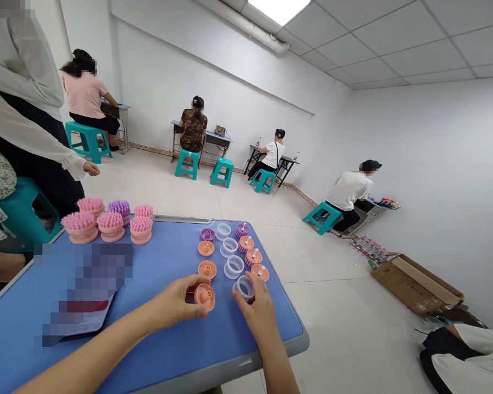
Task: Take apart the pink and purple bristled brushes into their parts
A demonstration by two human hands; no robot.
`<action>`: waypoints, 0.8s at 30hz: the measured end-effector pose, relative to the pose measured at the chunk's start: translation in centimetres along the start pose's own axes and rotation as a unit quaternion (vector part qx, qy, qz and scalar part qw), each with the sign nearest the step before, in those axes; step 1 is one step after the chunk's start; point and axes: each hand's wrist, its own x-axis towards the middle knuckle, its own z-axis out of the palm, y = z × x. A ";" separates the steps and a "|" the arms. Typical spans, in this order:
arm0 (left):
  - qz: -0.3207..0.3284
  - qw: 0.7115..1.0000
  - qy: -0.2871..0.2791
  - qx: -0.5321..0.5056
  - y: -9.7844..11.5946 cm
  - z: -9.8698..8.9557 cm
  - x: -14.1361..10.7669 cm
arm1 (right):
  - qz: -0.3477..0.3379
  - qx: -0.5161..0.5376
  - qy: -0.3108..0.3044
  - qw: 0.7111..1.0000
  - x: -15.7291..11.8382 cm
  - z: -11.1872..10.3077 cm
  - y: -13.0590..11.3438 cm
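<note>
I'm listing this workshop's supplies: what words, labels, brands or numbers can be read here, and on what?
No text is legible: the peach plastic disc in the left hand shows no marking, the flat item on the blue table is pixelated, and the printed packets beside the brown cardboard box are too small to read.

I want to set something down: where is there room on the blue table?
The blue tabletop has a bare strip between the pink brushes and the rows of small parts. It's crowded around the left hand and right hand, among the clear rings.
</note>
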 end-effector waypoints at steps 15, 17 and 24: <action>0.016 0.998 0.050 0.024 -0.1 0.5 -0.2 | -0.223 0.054 0.108 0.967 -0.8 -1.6 -2.8; 0.044 0.998 0.051 0.001 -0.3 0.6 -0.1 | -0.267 0.062 0.013 0.962 -0.9 -1.5 -3.3; 0.070 0.995 0.053 -0.048 -1.8 1.6 0.5 | -0.324 0.071 -0.113 0.936 -1.0 -0.7 -3.6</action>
